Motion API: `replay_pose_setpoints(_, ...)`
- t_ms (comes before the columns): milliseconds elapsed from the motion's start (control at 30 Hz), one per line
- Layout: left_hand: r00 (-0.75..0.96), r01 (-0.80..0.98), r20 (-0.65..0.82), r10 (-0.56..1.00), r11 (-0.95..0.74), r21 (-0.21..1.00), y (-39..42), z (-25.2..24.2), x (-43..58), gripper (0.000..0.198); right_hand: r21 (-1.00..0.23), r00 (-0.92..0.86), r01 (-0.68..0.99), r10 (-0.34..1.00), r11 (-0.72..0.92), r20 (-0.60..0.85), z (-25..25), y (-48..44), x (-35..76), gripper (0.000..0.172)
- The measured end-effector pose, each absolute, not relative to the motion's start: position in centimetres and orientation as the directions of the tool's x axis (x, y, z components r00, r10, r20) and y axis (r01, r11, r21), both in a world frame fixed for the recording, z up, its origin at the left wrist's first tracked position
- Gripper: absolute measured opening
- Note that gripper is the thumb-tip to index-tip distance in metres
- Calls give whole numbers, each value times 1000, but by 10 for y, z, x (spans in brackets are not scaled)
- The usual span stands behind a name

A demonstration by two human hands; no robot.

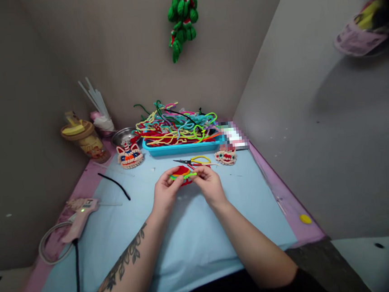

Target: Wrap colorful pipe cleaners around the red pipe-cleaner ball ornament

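Note:
Between my hands is a small pipe-cleaner craft piece [184, 170], red with orange, yellow and green strips. My left hand [166, 188] grips its left side with the fingers closed. At its right edge, my right hand [209, 184] pinches the end of a bright green pipe cleaner [190, 175]. Just beyond the fingers lie scissors [199, 160] with yellow and red handles and dark blades. A cream lion-head piece [130, 156] lies to the left, and a red and cream one [226, 156] to the right.
A blue tray [184, 149] heaped with coloured pipe cleaners stands at the back, beside a metal bowl [124, 136]. At left are a glue gun [84, 214] with its cable, a black pipe cleaner [116, 186] and a lidded cup [87, 141]. Walls enclose the table [189, 237].

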State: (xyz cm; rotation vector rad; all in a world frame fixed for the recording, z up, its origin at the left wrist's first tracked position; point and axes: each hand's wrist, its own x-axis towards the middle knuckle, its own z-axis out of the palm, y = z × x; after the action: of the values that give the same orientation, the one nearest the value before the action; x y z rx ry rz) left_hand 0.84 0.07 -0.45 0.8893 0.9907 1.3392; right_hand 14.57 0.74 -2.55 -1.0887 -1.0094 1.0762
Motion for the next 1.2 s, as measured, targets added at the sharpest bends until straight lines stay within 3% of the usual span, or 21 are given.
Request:
replay_pose_setpoints(100, -19, -362, -80, 997, 68, 930, 3, -5, 8, 44, -987, 179, -63, 975, 145, 132, -27, 9, 150, 17)
replay_pose_setpoints(300, 10, -439, -149, 989, 138, 888, 4, -10, 7, 48, -989, 98, -126, 993, 73, 61, -31, 11, 151, 20)
replay_pose_setpoints(700, -38, -411, -146, 989, 117, 904, 4, -12, 8, 45, -916, 217, 334, 928, 222, 304, -18, 5, 156, 7)
replay_pose_setpoints(933, 108, -492, -280, 954, 296, 819, 5, -8, 3, 41, -942, 157, 238, 948, 237, 278, -18, 4, 154, 9)
replay_pose_setpoints(1200, 210, -544, -330, 920, 390, 743, 4, -6, 3, 33, -949, 250, 161, 919, 270, 303, -14, -5, 144, 12)
